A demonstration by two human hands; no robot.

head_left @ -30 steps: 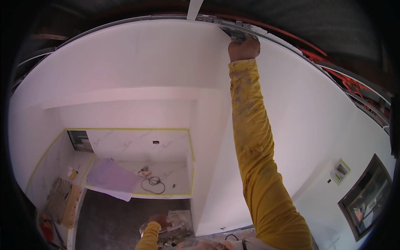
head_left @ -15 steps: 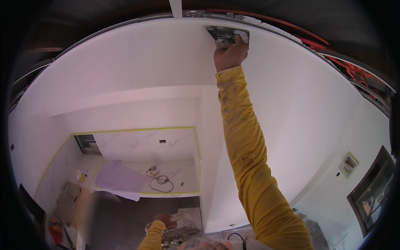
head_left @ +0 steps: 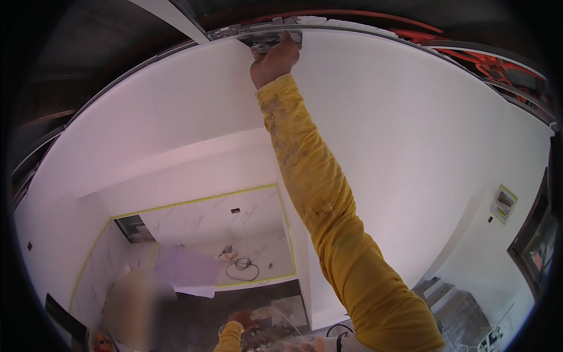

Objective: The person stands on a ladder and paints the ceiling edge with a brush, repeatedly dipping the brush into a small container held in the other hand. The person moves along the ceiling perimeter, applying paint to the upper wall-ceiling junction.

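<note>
My right hand is raised high with the yellow sleeve stretched up the wall. It grips a wide putty knife, its dark blade smeared with white, held against the top of the white wall just below the metal edge of the ceiling opening. Low in the view is my left hand, its fingers curled beside a smeared, pale, plate-like thing. What exactly the left hand holds I cannot make out.
Metal ceiling framing and red pipes show above. Below left is a marble-look niche edged with yellow tape, holding a lilac sheet and a corded power tool. Steps and a dark-framed window lie right.
My right hand has moved left along the top of the wall with the putty knife, and its blade now sits nearer the metal edge. The whole view has shifted and tilted.
</note>
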